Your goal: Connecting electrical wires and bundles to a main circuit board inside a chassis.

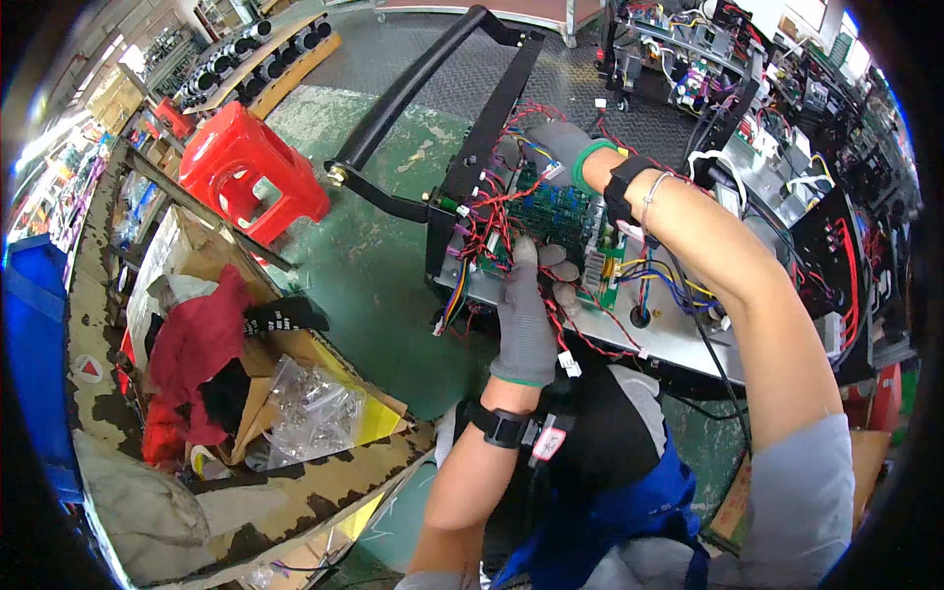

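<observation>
My left hand (528, 320), in a grey glove, rests over the near edge of a green circuit board (551, 211). Its fingers are apart, among red wires (492, 221). Beyond it, my right hand (559, 149), gloved in grey with a green cuff, reaches across the board's far side. The fingers there are closed around thin wires, and a white connector (554, 170) shows beside them; the fingertips are partly hidden. The board sits on a metal chassis (678, 329) with a black tubular handle (403, 93). Loose white plugs (568, 364) hang at the near edge.
A red plastic stool (251, 172) stands on the green floor to the left. Nearer lies a worn bench (246, 516) with a cardboard box, red cloth and a clear bag of small parts (313, 408). More opened electronic units (688, 59) stand at the back right. A black cable (710, 349) crosses the chassis.
</observation>
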Demonstrator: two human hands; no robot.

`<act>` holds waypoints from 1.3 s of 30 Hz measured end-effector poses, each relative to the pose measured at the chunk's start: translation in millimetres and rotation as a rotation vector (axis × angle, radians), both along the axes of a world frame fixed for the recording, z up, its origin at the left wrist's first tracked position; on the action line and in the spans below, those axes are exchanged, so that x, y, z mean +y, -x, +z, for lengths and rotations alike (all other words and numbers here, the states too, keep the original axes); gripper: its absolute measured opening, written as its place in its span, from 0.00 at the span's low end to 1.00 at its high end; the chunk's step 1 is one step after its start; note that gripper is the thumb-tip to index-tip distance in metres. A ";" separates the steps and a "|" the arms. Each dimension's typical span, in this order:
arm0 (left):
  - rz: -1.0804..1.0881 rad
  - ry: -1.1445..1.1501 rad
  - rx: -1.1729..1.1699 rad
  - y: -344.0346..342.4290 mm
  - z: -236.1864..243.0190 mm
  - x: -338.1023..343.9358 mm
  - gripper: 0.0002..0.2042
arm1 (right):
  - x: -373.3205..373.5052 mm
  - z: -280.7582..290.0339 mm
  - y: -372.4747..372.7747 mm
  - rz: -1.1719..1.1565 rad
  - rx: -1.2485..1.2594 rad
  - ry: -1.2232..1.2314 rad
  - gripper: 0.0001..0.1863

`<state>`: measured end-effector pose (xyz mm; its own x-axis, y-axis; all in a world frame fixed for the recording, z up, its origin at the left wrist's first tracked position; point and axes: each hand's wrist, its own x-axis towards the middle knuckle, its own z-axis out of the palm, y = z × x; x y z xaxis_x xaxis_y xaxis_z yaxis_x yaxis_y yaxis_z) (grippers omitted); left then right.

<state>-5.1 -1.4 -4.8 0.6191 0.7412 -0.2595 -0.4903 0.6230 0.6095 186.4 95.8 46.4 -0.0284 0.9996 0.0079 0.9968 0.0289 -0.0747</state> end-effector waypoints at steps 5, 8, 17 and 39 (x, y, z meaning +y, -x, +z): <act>0.012 -0.117 0.119 -7.3 -4.2 -5.7 0.22 | 25.1 -16.7 -20.9 0.216 -0.396 0.043 0.16; -0.006 -0.086 0.110 1.2 1.0 0.9 0.21 | 31.6 15.3 -11.2 -0.091 -0.215 0.137 0.17; -0.025 -0.068 0.076 -5.3 -1.7 -1.5 0.19 | 25.9 23.4 -25.8 -0.413 0.189 0.237 0.34; -0.010 -0.060 0.152 -9.0 5.4 2.8 0.17 | 58.8 15.7 -18.3 -0.197 0.039 0.430 0.27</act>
